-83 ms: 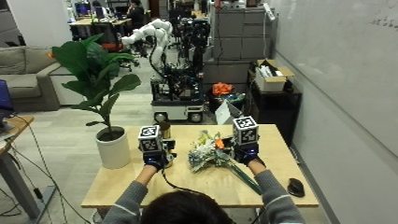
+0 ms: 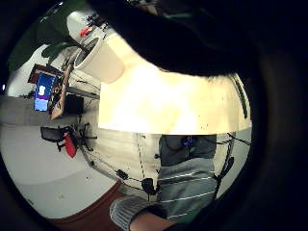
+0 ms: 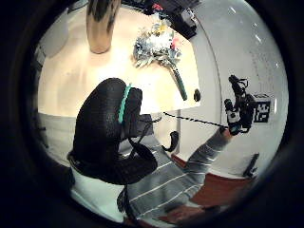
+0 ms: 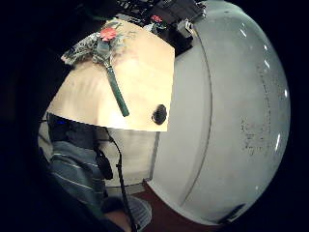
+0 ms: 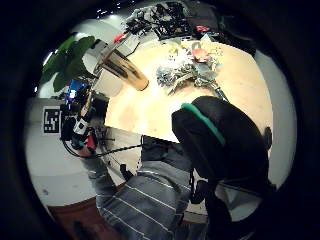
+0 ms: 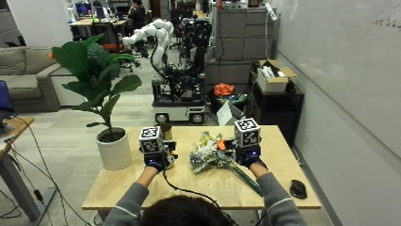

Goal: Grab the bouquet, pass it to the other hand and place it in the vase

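Observation:
The bouquet, pale flowers with an orange bloom and a long green stem, lies on the wooden table between my hands. It also shows in the left thumb side view, bouquet, and in the right palm views, bouquet and bouquet. A golden vase stands upright just beyond my left hand; it appears again as vase and vase. My right hand hovers at the bouquet's right side. Both hands are relaxed and hold nothing.
A white pot with a large leafy plant stands at the table's left end. A black mouse lies near the front right corner. A wall runs close along the right; a wheeled robot stands behind the table.

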